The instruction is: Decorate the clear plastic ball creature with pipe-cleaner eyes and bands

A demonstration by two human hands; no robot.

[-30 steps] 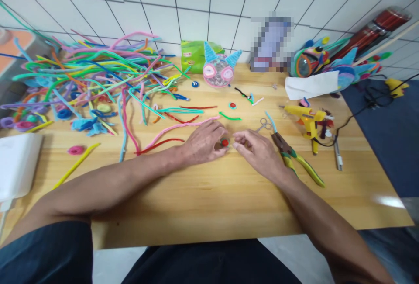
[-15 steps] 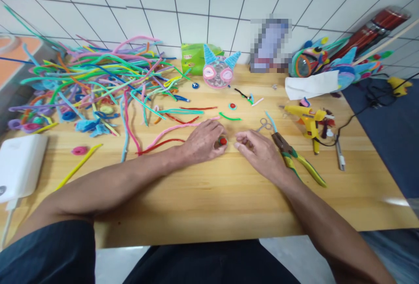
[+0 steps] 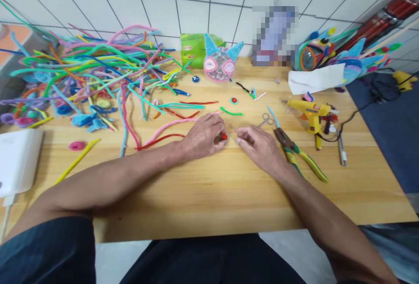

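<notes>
My left hand (image 3: pixel 205 137) rests low over the table, its fingers curled round a small pipe-cleaner coil (image 3: pixel 223 136) with a red centre and a darker rim. Most of that coil is hidden by the fingers. Just right of it, my right hand (image 3: pixel 260 146) is closed with thumb and fingertips drawn together; whether anything tiny sits between them I cannot make out. A similar flat disc (image 3: pixel 234 100), red inside a pale blue ring, lies beyond the hands. Nearby are a green pipe-cleaner piece (image 3: pixel 231 112) and small scissors (image 3: pixel 266 119).
Pliers (image 3: pixel 288 142) and a yellow glue gun (image 3: pixel 310 113) with its cord lie to the right. Loose pipe cleaners (image 3: pixel 98 65) are heaped at back left. A pink-eyed figure with blue horns (image 3: pixel 219 72) stands behind. At the left edge sits a white box (image 3: pixel 19 161) with a cable.
The view has tilted slightly, so the table things appear a little higher. Both hands stay in nearly the same pose, the left still on the coil.
</notes>
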